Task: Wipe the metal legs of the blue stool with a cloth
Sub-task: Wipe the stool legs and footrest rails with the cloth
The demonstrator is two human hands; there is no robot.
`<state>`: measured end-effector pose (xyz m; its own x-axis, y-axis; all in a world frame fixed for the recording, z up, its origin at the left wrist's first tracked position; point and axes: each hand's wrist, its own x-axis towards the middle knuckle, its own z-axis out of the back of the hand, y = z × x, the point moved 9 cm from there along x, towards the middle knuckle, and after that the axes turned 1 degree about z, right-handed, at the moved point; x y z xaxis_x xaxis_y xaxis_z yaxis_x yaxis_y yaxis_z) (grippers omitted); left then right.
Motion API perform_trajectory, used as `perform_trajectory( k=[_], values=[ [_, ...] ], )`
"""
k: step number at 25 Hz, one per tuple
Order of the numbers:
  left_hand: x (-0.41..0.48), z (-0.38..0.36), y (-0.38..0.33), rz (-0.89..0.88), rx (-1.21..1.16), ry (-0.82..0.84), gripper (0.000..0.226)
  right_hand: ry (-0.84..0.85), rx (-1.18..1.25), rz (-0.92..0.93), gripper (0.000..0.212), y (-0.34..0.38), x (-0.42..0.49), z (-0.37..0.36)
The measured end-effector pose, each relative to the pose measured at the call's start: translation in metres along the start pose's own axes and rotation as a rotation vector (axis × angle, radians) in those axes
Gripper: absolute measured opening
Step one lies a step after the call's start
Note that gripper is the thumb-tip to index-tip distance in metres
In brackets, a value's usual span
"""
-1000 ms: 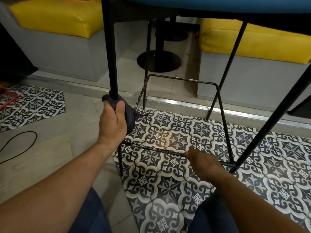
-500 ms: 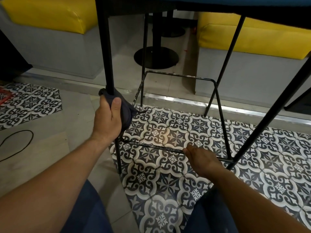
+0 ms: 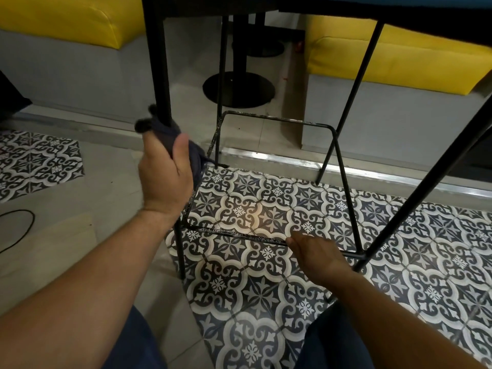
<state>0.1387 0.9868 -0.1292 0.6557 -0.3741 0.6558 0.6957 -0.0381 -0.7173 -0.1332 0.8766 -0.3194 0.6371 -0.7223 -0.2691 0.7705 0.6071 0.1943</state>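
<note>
Stool leg [image 3: 159, 62] at near left is gripped through the cloth [image 3: 196, 159] by the left hand [image 3: 166, 174], whether the footrest bar [image 3: 234, 233] is held by the right hand [image 3: 316, 251] cannot be told, and tipping could be caused by hard tugging.

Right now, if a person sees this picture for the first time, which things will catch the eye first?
First the left hand, mid-left, its grip closed round a dark cloth wrapped on the stool's black front leg. Then the right hand, lower centre, holding the worn footrest bar above the bold patterned floor tiles. Behind, yellow cushions glow at the top corners.
</note>
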Motion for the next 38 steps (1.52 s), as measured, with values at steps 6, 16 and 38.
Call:
perform_trajectory(
  k=[6,16,38],
  values=[
    [-0.043,-0.006,0.061,0.238,0.062,0.3,0.019,-0.013,0.012,-0.004,0.031,0.0,-0.001,0.002],
    [-0.043,0.007,0.055,0.121,0.597,0.583,0.035,0.003,0.044,-0.023,0.024,-0.001,-0.002,0.001],
    [-0.206,-0.044,0.019,1.392,-0.965,0.799,0.046,0.0,1.144,-0.115,0.04,0.046,-0.043,0.02]
  ],
)
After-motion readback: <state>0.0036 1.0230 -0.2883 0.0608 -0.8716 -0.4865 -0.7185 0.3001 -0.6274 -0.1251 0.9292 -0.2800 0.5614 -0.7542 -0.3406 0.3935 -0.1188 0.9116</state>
